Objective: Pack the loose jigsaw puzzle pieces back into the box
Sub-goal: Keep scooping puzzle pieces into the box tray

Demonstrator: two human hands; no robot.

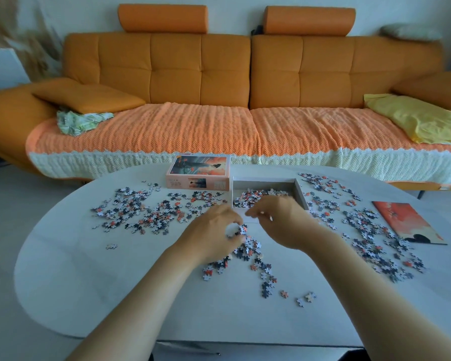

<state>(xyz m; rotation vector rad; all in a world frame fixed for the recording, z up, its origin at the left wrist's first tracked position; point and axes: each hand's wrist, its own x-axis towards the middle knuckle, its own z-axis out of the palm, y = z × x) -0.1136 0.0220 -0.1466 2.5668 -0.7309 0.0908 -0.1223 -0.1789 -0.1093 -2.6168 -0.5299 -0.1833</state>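
Head view: nearest the camera, two bare forearms reach out over a pale rounded table. Loose puzzle pieces lie in a trail on the tabletop between the arms, running up to the hands. The left hand rests knuckles-up on the far end of this trail, its fingers curled in and pinching a small clump of pieces against the thumb. Just beside it, the right hand is at the near edge of the open box, fingers bent, with a few pale pieces caught between the fingertips. More pieces spread across the table in wide patches to the left and to the right of the hands, and a layer of them already lies inside the box. On the right, a printed orange picture sheet lies flat beside the right-hand patch. The box lid sits picture side up, touching the box's left wall. Beyond the table stands an orange sofa with a knitted throw, a cushion and a yellow cloth.
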